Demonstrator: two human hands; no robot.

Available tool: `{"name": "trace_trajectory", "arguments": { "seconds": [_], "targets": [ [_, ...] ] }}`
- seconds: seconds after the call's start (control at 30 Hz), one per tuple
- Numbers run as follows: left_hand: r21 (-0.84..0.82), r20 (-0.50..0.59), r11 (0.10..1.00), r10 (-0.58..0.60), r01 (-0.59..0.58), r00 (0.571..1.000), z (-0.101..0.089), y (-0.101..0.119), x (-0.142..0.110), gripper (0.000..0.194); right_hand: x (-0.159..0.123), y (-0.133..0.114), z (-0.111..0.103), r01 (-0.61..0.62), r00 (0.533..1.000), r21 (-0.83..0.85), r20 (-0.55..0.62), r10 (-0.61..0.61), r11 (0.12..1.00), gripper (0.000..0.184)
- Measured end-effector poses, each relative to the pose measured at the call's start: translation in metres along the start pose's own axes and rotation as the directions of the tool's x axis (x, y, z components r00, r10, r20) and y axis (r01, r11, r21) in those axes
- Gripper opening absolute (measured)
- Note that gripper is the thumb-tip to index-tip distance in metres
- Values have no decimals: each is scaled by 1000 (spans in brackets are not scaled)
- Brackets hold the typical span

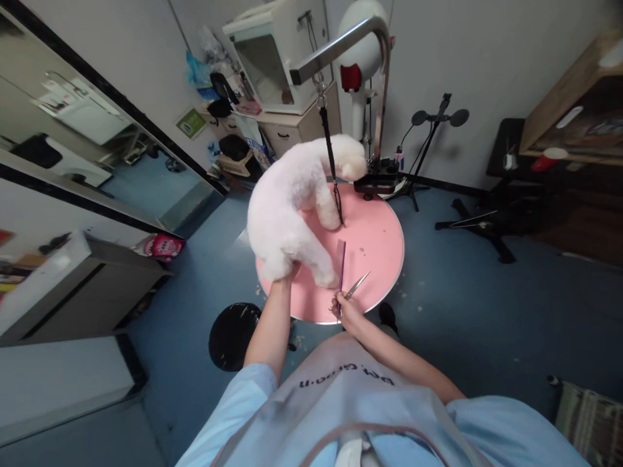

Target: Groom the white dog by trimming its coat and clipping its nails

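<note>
A white fluffy dog (280, 194) stands on the round pink grooming table (379, 227), its head turned to the back right. My left hand (292, 271) reaches in at its hind end, against the fur by a hind leg; the fur hides most of its fingers. In my right hand (344, 308), near the table's front edge, are a purple comb (342, 263) pointing away from me and a pair of scissors (359, 284) angled to the right. Both lie just right of the dog's hind paw, and the scissor blades look apart from the fur.
A metal grooming arm (341, 48) overhangs the table, with a black strap (328, 139) hanging beside the dog. Behind stand a white dryer (363, 39) and a white cabinet (277, 58). A black stool (233, 337) is at the left, a tripod stand (428, 146) at the right.
</note>
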State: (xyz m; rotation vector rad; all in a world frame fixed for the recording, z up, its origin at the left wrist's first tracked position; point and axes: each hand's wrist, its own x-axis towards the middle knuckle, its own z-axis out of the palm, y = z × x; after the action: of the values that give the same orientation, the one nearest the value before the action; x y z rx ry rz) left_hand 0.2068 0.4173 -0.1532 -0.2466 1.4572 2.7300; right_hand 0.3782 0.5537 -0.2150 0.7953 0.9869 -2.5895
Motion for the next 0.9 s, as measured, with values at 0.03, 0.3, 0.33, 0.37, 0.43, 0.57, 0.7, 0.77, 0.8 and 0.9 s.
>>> {"name": "trace_trajectory", "arguments": {
  "seconds": [0.03,0.3,0.33,0.37,0.43,0.57,0.7,0.77,0.8,0.9],
  "targets": [
    [-32,20,999,-27,28,999,0,1,0,47,-1,1,-4,-21,1000,-9,4,21,1000,40],
    [-119,13,989,-88,89,996,-8,-2,4,55,-8,9,-33,-61,998,-48,22,62,997,41],
    [-134,9,987,-89,90,996,-9,-3,4,54,-8,11,-36,-76,997,-58,21,78,995,42],
    [-154,5,984,-90,90,996,-9,-3,4,53,-7,12,-38,-88,996,-65,26,89,994,43],
    [-190,-2,977,-94,92,996,-10,-2,3,48,-7,15,-43,-86,995,-62,35,88,994,46],
    [-210,9,973,-97,97,995,-9,0,-1,46,-6,19,-56,-72,997,-67,4,73,995,46],
    [-206,17,974,-94,95,995,-9,0,-3,46,-4,23,-69,-118,993,-111,13,120,987,46],
    [-199,13,975,-99,100,995,-8,1,-4,44,-4,23,-76,-115,993,-118,14,117,986,46],
    [-195,12,976,-100,100,995,-8,1,-4,43,-5,21,-80,-118,992,-126,16,121,985,46],
    [-181,14,979,-93,94,996,-6,4,-6,43,-4,13,-89,-144,987,-163,44,153,976,44]
  ]
}}
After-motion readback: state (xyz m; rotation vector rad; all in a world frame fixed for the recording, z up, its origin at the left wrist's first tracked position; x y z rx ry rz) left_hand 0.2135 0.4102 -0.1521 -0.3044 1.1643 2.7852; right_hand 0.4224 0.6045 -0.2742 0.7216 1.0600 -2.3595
